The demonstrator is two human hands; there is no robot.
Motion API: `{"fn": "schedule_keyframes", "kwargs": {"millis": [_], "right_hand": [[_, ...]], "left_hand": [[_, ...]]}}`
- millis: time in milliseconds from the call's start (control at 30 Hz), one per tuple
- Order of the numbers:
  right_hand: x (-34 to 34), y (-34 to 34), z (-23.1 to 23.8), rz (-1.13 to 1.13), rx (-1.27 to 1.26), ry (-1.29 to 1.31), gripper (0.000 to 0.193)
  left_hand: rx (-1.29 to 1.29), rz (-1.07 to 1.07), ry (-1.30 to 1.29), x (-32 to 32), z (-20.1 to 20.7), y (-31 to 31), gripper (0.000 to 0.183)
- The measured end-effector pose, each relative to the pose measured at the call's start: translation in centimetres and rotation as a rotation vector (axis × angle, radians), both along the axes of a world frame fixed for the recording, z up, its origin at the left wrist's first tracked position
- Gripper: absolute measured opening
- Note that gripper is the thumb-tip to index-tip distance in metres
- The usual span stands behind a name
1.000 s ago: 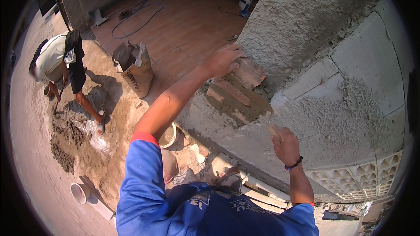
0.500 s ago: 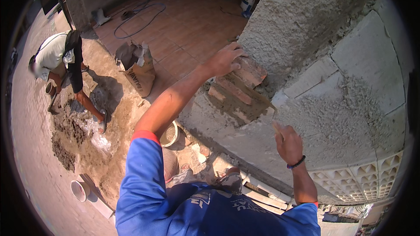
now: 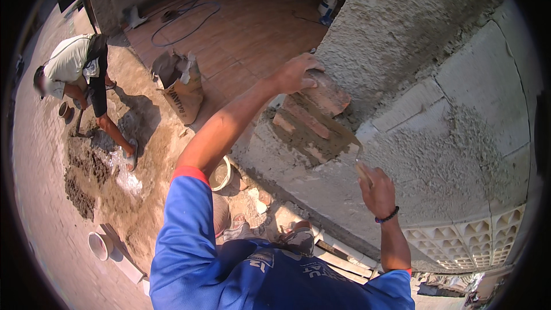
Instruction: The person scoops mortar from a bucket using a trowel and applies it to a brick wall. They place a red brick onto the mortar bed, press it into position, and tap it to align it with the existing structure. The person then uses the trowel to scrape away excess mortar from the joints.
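Note:
My left hand [image 3: 298, 73] is closed over the far left end of a reddish brick [image 3: 328, 96], beside the rough plastered pillar. That brick lies against other mortar-smeared bricks [image 3: 308, 117] on top of the low wall. Wet grey mortar [image 3: 307, 144] covers their near side. My right hand [image 3: 379, 190], wearing a dark bead bracelet, grips the wooden handle of a trowel [image 3: 363, 170]. The trowel's thin neck bends up toward the bricks. Its blade is close to the mortar and hard to make out.
A rough pillar [image 3: 396, 23] rises beyond the bricks. At left a co-worker [image 3: 74, 63] bends over a mortar heap [image 3: 92, 166] with a hoe. An open paper sack [image 3: 185, 95] stands near the tiled floor. Buckets [image 3: 222, 173] and pale vent blocks [image 3: 459, 241] are nearer me.
My left hand has shifted slightly over the brick, and its wrist has dipped. The trowel stays nearly in place. The co-worker's hoe has moved toward the mortar heap.

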State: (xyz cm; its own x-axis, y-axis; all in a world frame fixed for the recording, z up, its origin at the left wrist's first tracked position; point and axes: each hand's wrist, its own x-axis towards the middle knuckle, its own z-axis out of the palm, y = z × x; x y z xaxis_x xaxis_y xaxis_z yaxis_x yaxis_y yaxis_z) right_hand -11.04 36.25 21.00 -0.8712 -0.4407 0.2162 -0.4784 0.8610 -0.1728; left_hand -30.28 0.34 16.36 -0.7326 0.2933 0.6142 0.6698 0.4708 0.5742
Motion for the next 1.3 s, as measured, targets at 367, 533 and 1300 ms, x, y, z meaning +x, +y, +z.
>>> {"fn": "schedule_keyframes", "kwargs": {"millis": [367,533,1300], "right_hand": [[-0.3,1.6,0.9,0.039,0.057,-0.011,0.045],[0.5,1.5,1.7,0.023,0.040,-0.038,0.044],[2.7,0.0,-3.4,-0.250,-0.562,-0.196,0.041]], "left_hand": [[-0.048,0.034,-0.016,0.7,0.7,0.3,0.047],[-0.069,0.016,0.018,1.2,0.7,0.4,0.047],[-0.109,0.034,-0.040,0.8,0.5,1.8,0.046]]}}
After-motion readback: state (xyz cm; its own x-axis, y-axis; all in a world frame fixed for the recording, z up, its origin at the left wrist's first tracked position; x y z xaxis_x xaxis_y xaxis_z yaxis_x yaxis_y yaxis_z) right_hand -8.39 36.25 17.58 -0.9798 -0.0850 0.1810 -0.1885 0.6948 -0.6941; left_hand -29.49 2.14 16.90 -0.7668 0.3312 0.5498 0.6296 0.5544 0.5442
